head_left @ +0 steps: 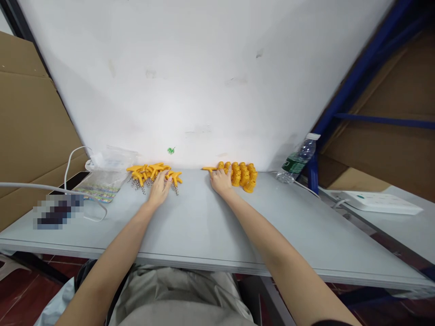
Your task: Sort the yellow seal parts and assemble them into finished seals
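Pale cloth [180,296] over the wearer's lap, closest in. Beyond it, white panel [204,68] as backdrop, scuffed; grey tabletop [204,226] at its foot. Cardboard [30,127] stands at far left, contents out of sight. White power strip [380,202] at far right, beyond the tabletop edge. Clear plastic bag [105,184] at left; patterned band along its lower part, contents not readable. Clear bottle [295,162] at right, green label, white cap on, tilted toward the blue frame [314,170]; liquid level can't be made out. Left hand [159,188]: fingers reach over the yellow forked pieces [139,174], metal screws on their ends; whether it pinches one, cannot tell. Right hand [221,181]: fingers bent against the yellow cups [249,184], ranked in rows, insides hidden. Lone yellow piece [209,169] juts out left of that hand; grip unclear.
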Demonstrator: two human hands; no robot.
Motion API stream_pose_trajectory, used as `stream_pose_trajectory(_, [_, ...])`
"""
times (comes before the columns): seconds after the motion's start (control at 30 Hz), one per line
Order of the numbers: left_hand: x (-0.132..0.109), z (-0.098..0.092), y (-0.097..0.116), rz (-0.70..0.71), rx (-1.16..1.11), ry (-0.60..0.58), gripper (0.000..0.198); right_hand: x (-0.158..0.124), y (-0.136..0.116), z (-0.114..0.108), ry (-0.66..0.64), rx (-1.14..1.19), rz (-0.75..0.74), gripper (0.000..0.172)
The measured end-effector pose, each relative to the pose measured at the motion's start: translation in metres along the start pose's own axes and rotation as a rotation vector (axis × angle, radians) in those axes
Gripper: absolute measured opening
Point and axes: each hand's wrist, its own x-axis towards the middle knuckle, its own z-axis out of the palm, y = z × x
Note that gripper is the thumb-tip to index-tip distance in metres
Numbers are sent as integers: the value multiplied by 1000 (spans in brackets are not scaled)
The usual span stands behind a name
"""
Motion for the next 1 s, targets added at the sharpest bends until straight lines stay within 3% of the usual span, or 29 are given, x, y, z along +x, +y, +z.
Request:
stream_pose_trajectory(0.23, [-1, -1, 1, -25, -46, -18, 42, -6, 3, -2, 40, 34, 67, 38])
stream_pose_trajectory(0.43, [-1, 0, 2, -39, -50, -37, 40, -23, 15, -8, 112, 152, 255, 51])
stream_pose_trajectory(0.63, [-2, 0, 2, -40, -35, -19, 39, -35, 22, -8, 53, 220, 286, 41])
stream_pose_trajectory(0.87, [-1, -2, 2, -32, -26, -12, 34, -34, 20, -17, 103, 259, 272, 29])
stream_pose_trajectory(1.0, [-2, -1, 2, 0, 4, -23, 31, -35, 19, -21, 21, 389, 287, 17])
